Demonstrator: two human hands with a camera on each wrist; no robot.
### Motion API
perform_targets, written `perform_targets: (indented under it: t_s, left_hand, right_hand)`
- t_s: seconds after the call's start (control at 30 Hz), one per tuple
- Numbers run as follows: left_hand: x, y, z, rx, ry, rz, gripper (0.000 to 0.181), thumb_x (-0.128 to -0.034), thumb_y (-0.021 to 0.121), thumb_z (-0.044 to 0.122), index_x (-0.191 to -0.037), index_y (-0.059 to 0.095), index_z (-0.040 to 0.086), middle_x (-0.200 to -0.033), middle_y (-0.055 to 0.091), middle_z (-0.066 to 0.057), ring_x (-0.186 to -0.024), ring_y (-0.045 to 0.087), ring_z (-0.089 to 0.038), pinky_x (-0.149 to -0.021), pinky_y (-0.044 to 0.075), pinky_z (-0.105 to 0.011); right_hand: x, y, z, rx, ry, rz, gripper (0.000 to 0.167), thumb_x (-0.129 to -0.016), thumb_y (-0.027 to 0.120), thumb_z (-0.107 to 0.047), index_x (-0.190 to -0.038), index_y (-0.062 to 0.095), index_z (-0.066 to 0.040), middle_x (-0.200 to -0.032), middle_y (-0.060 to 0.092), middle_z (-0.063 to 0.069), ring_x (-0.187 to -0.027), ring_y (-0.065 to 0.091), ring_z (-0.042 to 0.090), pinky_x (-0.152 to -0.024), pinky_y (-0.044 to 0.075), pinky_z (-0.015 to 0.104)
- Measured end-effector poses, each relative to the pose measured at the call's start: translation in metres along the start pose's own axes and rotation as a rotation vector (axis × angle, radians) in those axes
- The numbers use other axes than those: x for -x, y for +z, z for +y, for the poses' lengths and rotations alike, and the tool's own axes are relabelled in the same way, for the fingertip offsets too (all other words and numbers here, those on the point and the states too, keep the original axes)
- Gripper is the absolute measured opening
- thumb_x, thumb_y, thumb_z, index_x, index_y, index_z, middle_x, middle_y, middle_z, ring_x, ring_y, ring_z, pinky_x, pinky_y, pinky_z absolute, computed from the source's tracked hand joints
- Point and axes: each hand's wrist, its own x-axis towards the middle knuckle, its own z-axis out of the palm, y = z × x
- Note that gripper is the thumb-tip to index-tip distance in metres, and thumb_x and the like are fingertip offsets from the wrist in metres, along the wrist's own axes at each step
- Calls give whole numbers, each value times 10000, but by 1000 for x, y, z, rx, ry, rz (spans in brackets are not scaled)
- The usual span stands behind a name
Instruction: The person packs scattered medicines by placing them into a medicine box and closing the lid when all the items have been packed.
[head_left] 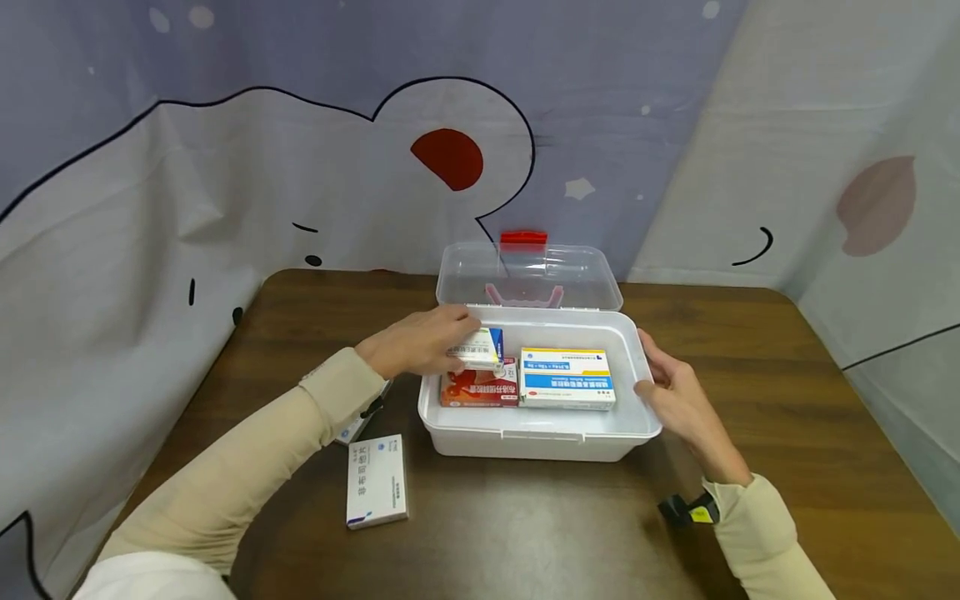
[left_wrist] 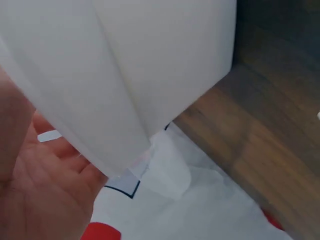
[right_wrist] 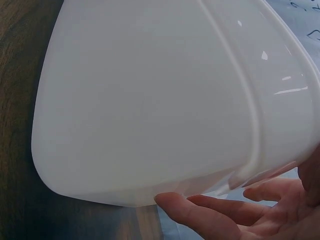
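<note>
A white plastic container (head_left: 506, 444) stands on the table with its clear lid (head_left: 585, 275) tipped back. Inside lie a red box (head_left: 480, 392) and, to its right, a white, blue and yellow box (head_left: 567, 379). My left hand (head_left: 420, 340) reaches over the left rim and pinches a small white and blue box (head_left: 480, 350) just behind the red one. My right hand (head_left: 678, 396) grips the container's right rim, thumb on top. The left wrist view has my left hand (left_wrist: 55, 185) beside the container wall (left_wrist: 125, 65); the right wrist view has my right fingers (right_wrist: 215, 215) along its side (right_wrist: 150, 100).
On the brown table (head_left: 525, 533), left of the container, lies a white box (head_left: 377, 482). Another box (head_left: 352, 429) is partly hidden under my left wrist. A printed cloth (head_left: 300, 183) hangs behind the table.
</note>
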Motion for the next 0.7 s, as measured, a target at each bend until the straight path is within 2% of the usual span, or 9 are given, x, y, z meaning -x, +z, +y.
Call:
perform_targets:
  t_s: [0.23,0.37,0.5,0.6,0.7]
  left_hand:
    - [-16,-2,8,-72,-35,-121,459,-809,679,252,-1205,521,84,-1159,500,-96,-1001,470,-207,-945,428,-355]
    - [-23,1,13,-80,-26,-163,400,-793,694,233,-1139,550,93,-1043,520,-60,-893,474,-171,-854,451,-289]
    - [-30,5,18,-68,-43,-222,388,-779,713,228,-1118,560,116,-1028,529,-40,-873,472,-157,-829,456,-270]
    - [-34,9,20,-84,-74,-245,399,-769,725,232,-1121,568,128,-1054,536,-40,-887,478,-163,-854,463,-292]
    - [-35,13,22,-128,-93,-238,410,-762,732,255,-1122,577,135,-1073,553,-36,-902,495,-173,-871,464,-321]
  right_hand:
    - [1,-1,0,-9,-18,7,694,-842,471,64,-1459,202,-105,-1333,405,286,-1028,541,386,-690,536,420]
    - [0,-1,1,-13,-4,9,696,-843,467,57,-1461,201,-117,-1334,410,283,-1031,538,393,-689,536,422]
    - [-1,0,3,-13,-2,8,693,-842,462,57,-1462,203,-114,-1326,419,288,-1026,541,404,-684,537,424]
    - [-1,0,3,-13,-5,5,691,-844,464,54,-1461,208,-120,-1320,426,289,-1024,544,404,-686,537,425]
    - [-1,-1,3,-8,3,3,692,-850,466,43,-1464,205,-142,-1330,419,282,-1027,545,399,-694,535,433]
